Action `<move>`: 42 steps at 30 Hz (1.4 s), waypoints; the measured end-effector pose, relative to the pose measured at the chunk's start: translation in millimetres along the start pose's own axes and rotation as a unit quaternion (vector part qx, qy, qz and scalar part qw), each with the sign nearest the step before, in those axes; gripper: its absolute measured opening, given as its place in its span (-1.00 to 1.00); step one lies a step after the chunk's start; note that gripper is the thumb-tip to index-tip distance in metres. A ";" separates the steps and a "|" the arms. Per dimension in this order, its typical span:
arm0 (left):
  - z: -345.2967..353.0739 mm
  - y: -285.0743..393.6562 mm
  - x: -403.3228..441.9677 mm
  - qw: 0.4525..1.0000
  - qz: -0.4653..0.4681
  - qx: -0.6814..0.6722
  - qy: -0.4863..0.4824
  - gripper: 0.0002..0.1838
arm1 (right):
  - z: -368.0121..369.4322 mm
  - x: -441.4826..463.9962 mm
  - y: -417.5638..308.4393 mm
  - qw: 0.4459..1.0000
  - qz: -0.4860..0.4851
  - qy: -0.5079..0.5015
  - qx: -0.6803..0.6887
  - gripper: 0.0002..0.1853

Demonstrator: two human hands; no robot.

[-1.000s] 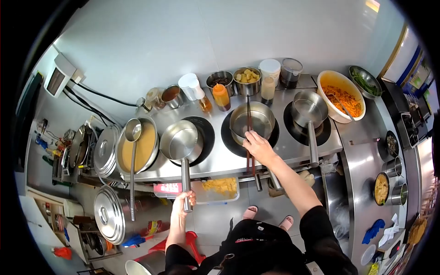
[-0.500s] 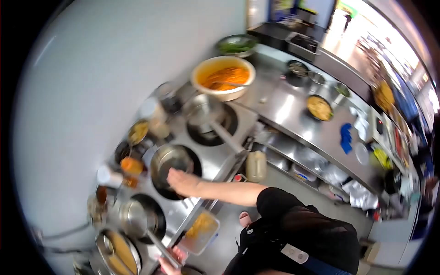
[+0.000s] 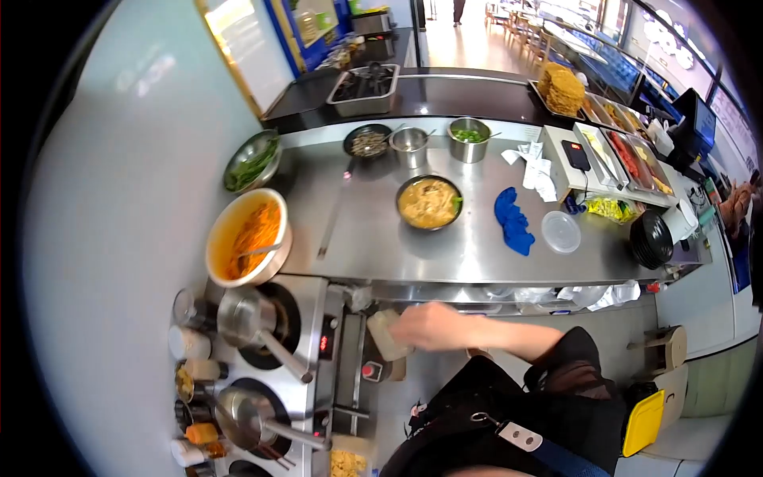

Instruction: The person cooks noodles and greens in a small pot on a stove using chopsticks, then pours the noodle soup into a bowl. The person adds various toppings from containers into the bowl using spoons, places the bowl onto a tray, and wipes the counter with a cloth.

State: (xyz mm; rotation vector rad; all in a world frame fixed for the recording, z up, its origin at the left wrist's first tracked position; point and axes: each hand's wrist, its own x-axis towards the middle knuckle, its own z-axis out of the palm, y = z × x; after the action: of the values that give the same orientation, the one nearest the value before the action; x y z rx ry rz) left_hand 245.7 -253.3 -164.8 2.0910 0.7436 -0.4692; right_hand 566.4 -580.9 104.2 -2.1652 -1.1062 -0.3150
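Jug (image 3: 383, 335), pale, one, low down beside the stove: lies just past the fingers of the right hand (image 3: 433, 326), on their left side in the view, partly hidden by them. Long axis slanting, far-left to near-right. Contact between hand and jug: cannot be told.

Saucepan (image 3: 238, 319), steel, one, on the stove farther left: handle (image 3: 284, 355) running out rightward and towards the wearer, its end left of the hand and slightly nearer the body, apart from it.

Bowl (image 3: 429, 228), black, round, one, filled with pale food: straight ahead of the hand, on the steel surface (image 3: 358, 258), well apart; no long axis. Blue cloth (image 3: 513, 225) to its right.

Right hand, one: the nearer to all three, being the only one in view. Reaches across from the right, back upward, fingers leading left; forearm nearly level across the view, out of a black sleeve (image 3: 584, 358). Held in front of the body, short of the surface edge. Fingers blurred; whether apart, together or closed on anything, cannot be told.

Left hand: out of view, state and nearest thing cannot be told
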 end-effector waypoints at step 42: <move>235.1 796.8 361.7 0.897 0.201 -0.164 -0.358 -0.73 | -156.6 -60.7 431.9 0.751 0.501 0.320 0.287 -0.76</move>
State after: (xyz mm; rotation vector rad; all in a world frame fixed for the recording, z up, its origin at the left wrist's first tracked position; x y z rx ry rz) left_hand 1025.3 -694.7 -29.2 1.5217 -0.0499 -0.7562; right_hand 883.0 -900.3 -7.6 -1.5684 0.3817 -0.1475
